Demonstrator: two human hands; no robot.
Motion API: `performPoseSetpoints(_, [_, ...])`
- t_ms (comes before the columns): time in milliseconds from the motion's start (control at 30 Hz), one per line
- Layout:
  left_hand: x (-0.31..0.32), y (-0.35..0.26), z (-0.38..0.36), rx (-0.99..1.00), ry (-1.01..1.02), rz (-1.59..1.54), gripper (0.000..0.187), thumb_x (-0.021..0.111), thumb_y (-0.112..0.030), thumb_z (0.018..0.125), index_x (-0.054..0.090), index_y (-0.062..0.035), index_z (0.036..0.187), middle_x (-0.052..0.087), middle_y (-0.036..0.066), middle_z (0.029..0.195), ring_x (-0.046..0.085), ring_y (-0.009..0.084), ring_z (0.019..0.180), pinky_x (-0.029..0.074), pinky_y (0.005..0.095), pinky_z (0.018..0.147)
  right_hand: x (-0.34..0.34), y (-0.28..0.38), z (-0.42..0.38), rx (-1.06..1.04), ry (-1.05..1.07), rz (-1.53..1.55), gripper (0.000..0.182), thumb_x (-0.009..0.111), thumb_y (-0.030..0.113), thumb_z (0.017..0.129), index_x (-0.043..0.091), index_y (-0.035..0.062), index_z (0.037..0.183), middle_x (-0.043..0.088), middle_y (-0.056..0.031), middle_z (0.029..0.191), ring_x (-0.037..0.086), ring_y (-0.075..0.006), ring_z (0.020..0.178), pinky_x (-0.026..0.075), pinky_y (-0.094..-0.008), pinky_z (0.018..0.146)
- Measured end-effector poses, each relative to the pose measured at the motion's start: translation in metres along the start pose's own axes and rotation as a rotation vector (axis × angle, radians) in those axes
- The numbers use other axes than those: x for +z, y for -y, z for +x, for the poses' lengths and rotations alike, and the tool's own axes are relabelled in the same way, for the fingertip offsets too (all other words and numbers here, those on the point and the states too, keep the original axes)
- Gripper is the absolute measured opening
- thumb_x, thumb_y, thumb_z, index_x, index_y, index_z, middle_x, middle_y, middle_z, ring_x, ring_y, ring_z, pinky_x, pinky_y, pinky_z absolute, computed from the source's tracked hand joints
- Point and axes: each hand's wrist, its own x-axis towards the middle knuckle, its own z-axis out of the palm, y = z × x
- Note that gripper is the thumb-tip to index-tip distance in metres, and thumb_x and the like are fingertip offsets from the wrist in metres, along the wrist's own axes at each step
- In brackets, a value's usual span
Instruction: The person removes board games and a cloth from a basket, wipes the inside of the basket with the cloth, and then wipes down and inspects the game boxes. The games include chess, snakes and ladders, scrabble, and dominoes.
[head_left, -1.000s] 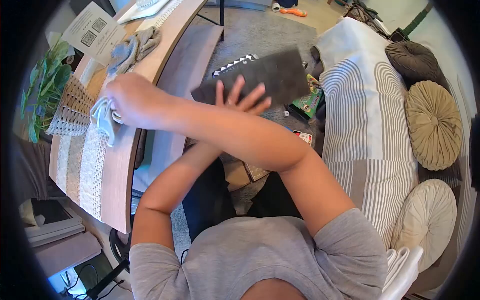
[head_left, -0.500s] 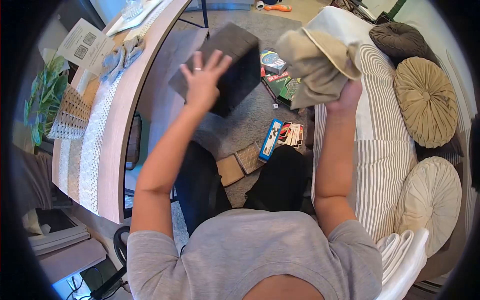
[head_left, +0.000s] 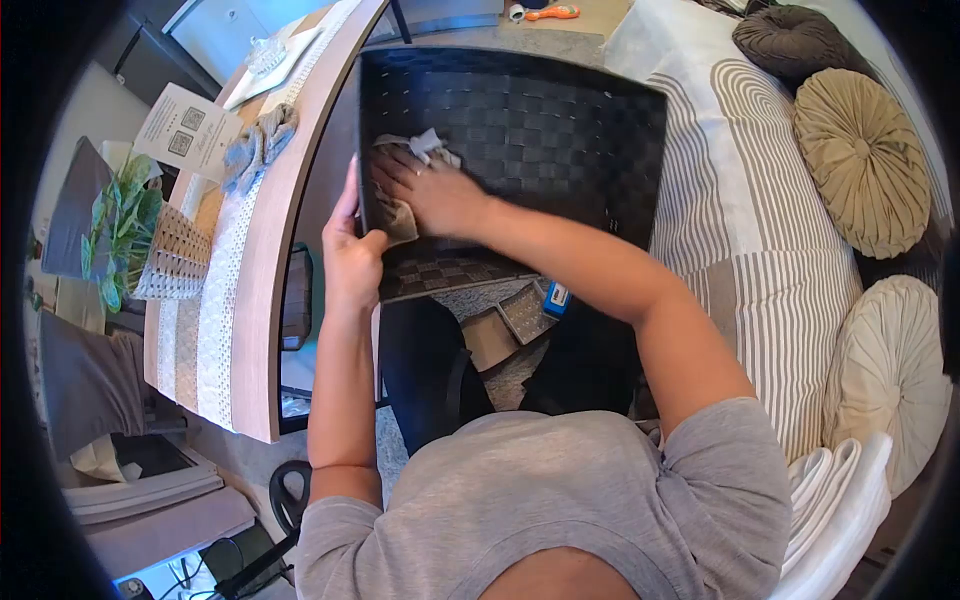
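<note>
A dark woven basket [head_left: 560, 130] is tilted up over my lap, its inside facing me. My left hand [head_left: 354, 260] grips its left side, thumb at the near edge and fingers along the outer wall. Inside the basket, at the left, my right hand [head_left: 445, 198] presses a beige cloth [head_left: 401, 222] against the woven surface. The fingers lie over the cloth, and part of it with a whitish end shows beyond them.
On the left stands a curved table [head_left: 262, 300] with a plant in a woven pot [head_left: 175, 255]. To my right is a striped-covered seat [head_left: 770, 330] with round cushions [head_left: 862, 160]. Below the basket, a small tan box [head_left: 490, 340] and a blue box [head_left: 557, 298] lie on the floor.
The basket has been turned, so its inside faces me, and brought closer. My left hand has moved to its left side. My right hand has carried the cloth from the right into the basket.
</note>
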Motion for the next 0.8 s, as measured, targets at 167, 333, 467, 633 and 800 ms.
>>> performPoseSetpoints(167, [0.003, -0.013, -0.013, -0.079, -0.060, -0.118, 0.087, 0.034, 0.020, 0.057, 0.037, -0.0017, 0.141, 0.045, 0.012, 0.138, 0.045, 0.0188, 0.125, 0.034, 0.0249, 0.101, -0.040, -0.047, 0.049, 0.085, -0.192, -0.064, 0.045, 0.049, 0.006, 0.081, 0.045, -0.0063, 0.124, 0.045, -0.0263, 0.129, 0.044, -0.0399, 0.120, 0.038, -0.0434, 0.101])
performPoseSetpoints(333, [-0.015, -0.026, -0.009, -0.084, -0.033, -0.084, 0.087, 0.033, 0.020, 0.056, 0.038, -0.0014, 0.141, 0.047, 0.013, 0.136, 0.046, 0.0187, 0.125, 0.034, 0.0264, 0.102, -0.021, 0.021, -0.003, -0.134, 0.276, 0.211, 0.038, 0.050, 0.011, 0.082, 0.055, -0.0027, 0.117, 0.047, -0.0201, 0.128, 0.049, -0.0330, 0.117, 0.040, -0.0406, 0.101])
performPoseSetpoints(467, [-0.010, -0.020, -0.016, 0.020, -0.032, -0.090, 0.086, 0.032, 0.020, 0.056, 0.038, 0.0003, 0.140, 0.045, 0.013, 0.138, 0.043, 0.0192, 0.127, 0.030, 0.0284, 0.106, -0.042, 0.001, 0.003, -0.573, 0.331, 0.019, 0.036, 0.047, 0.015, 0.083, 0.058, 0.0113, 0.118, 0.050, -0.0107, 0.128, 0.050, -0.0285, 0.119, 0.043, -0.0459, 0.098])
performPoseSetpoints(633, [0.005, -0.041, -0.017, 0.105, -0.001, -0.029, 0.085, 0.032, 0.020, 0.057, 0.038, 0.0012, 0.140, 0.045, 0.014, 0.138, 0.042, 0.0196, 0.128, 0.028, 0.0294, 0.108, -0.060, -0.044, 0.052, -0.081, 0.049, -0.132, 0.040, 0.048, 0.010, 0.083, 0.054, 0.0105, 0.123, 0.050, -0.0088, 0.129, 0.045, -0.0282, 0.124, 0.039, -0.0429, 0.101])
performPoseSetpoints(800, [-0.016, -0.041, -0.029, 0.144, -0.130, 0.057, 0.080, 0.034, 0.018, 0.058, 0.039, 0.0053, 0.137, 0.049, 0.015, 0.134, 0.047, 0.0207, 0.124, 0.032, 0.0299, 0.105, -0.096, -0.107, -0.003, 0.083, -0.046, -0.169, 0.050, 0.050, 0.007, 0.082, 0.046, 0.0075, 0.132, 0.046, -0.0129, 0.136, 0.041, -0.0334, 0.127, 0.033, -0.0416, 0.106])
